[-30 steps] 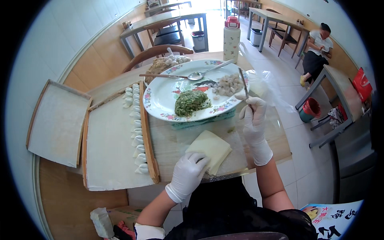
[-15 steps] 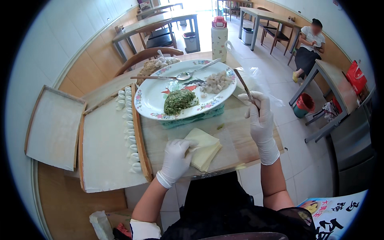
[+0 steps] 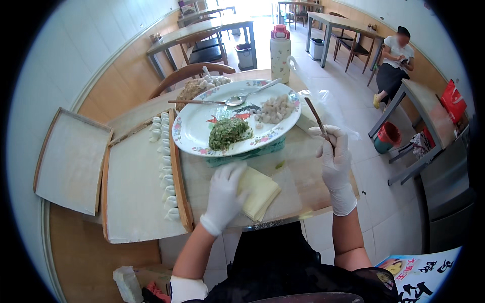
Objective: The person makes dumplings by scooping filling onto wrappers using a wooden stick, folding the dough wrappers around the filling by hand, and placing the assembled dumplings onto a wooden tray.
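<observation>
Both my hands wear white gloves. My left hand (image 3: 225, 194) is at the left edge of a stack of pale yellow square wrappers (image 3: 261, 194); its fingers are smeared by motion, so its grip does not show. To the right, my right hand (image 3: 334, 156) is closed round a thin brown stick (image 3: 314, 113), its tip pointing up and left. Beyond the wrappers, a large oval flowered plate (image 3: 189, 136) holds a mound of chopped green filling (image 3: 226, 133) and a heap of peeled shrimp (image 3: 277, 109). A metal spoon (image 3: 236, 100) and another brown stick (image 3: 197, 102) lie across it.
At left, a wood-edged tray (image 3: 134, 197) holds folded dumplings (image 3: 167, 177) along its right side; another tray (image 3: 73, 161) stands beyond it. A bottle (image 3: 280, 55) stands behind the plate. A person (image 3: 396, 58) sits at the far right, near a red-lined bin (image 3: 387, 136).
My left hand has shifted slightly upward at the wrapper stack, its fingers now blurred. My right hand still holds the stick, a little lower in view. The whole view has shifted slightly.
</observation>
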Demonstrator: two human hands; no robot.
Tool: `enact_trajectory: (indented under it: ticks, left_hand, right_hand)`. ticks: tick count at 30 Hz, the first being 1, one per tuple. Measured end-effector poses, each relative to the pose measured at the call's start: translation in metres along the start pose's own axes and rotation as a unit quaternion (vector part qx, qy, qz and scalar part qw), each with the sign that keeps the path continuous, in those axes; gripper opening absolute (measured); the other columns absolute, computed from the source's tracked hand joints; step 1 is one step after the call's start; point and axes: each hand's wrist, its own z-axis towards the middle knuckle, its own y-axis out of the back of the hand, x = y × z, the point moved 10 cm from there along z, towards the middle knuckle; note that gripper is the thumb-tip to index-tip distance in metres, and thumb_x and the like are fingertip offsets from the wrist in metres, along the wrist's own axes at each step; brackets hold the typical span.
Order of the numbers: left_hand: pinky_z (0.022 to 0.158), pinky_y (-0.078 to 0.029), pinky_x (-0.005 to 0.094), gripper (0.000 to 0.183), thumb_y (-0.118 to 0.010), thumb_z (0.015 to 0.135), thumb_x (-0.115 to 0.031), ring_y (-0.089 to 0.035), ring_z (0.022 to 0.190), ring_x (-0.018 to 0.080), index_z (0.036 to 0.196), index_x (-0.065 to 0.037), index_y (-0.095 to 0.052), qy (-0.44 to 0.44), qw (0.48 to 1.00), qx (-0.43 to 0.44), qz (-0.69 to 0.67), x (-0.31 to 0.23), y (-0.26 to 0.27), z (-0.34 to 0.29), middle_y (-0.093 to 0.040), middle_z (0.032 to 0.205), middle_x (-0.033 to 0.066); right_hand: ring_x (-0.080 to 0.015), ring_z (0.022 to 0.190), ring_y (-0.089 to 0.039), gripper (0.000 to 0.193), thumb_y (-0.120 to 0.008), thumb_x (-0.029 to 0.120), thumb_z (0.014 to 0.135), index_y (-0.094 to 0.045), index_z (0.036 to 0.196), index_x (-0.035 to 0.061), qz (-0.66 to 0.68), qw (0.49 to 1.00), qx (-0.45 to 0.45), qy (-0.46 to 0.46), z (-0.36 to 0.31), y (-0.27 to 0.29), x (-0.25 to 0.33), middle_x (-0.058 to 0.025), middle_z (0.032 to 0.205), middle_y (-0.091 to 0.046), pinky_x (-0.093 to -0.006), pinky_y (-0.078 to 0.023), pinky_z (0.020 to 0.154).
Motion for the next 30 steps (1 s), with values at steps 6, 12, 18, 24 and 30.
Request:
enact_trajectory:
  ticks: [6, 12, 18, 24, 30]
  left_hand:
    - [0.085, -0.051, 0.0409, 0.026, -0.075, 0.077, -0.016, -0.061, 0.099, 0.0318, 0.101, -0.006, -0.068, -0.031, 0.982, 0.182, -0.045, -0.014, -0.010, -0.032, -0.064, 0.105, 0.0115]
    - [0.078, -0.051, 0.0420, 0.024, -0.074, 0.077, -0.014, -0.062, 0.093, 0.0326, 0.098, -0.004, -0.067, 0.162, 0.973, 0.097, -0.132, 0.024, -0.021, -0.030, -0.065, 0.099, 0.0112]
    - [0.080, -0.052, 0.0412, 0.030, -0.067, 0.074, -0.005, -0.063, 0.089, 0.0314, 0.103, -0.004, -0.067, -0.105, 0.991, 0.083, 0.006, -0.026, -0.022, -0.038, -0.067, 0.100, 0.0108]
    - [0.083, -0.053, 0.0411, 0.031, -0.066, 0.071, -0.002, -0.065, 0.094, 0.0310, 0.102, -0.006, -0.069, -0.094, 0.992, 0.044, -0.065, -0.025, -0.013, -0.049, -0.068, 0.102, 0.0087]
    - [0.088, -0.052, 0.0422, 0.023, -0.074, 0.078, -0.003, -0.065, 0.099, 0.0319, 0.101, -0.007, -0.071, 0.020, 0.994, 0.008, -0.105, -0.018, -0.017, -0.053, -0.069, 0.103, 0.0101]
  right_hand:
    - [-0.0284, 0.071, -0.067, 0.018, -0.054, -0.001, 0.091, -0.063, 0.103, 0.0081, -0.202, 0.973, 0.055, 0.101, 0.030, -0.008, 0.039, -0.0103, 0.102, -0.072, -0.0349, -0.053, 0.067]
    - [-0.0274, 0.074, -0.069, 0.013, -0.061, 0.005, 0.081, -0.069, 0.089, 0.0107, -0.407, 0.881, 0.146, 0.191, 0.052, -0.056, 0.048, -0.0072, 0.083, -0.067, -0.0382, -0.055, 0.067]
    - [-0.0243, 0.075, -0.070, 0.011, -0.063, 0.009, 0.079, -0.070, 0.087, 0.0133, -0.484, 0.824, 0.232, 0.181, 0.042, -0.089, 0.046, -0.0059, 0.082, -0.066, -0.0378, -0.055, 0.065]
    - [-0.0228, 0.074, -0.070, 0.006, -0.067, 0.010, 0.076, -0.069, 0.081, 0.0121, -0.437, 0.850, 0.202, 0.215, 0.058, -0.097, 0.063, -0.0059, 0.081, -0.066, -0.0362, -0.056, 0.061]
    - [-0.0211, 0.077, -0.070, 0.008, -0.066, 0.010, 0.075, -0.069, 0.081, 0.0143, -0.467, 0.804, 0.263, 0.256, 0.072, -0.142, 0.049, -0.0032, 0.082, -0.066, -0.0351, -0.055, 0.063]
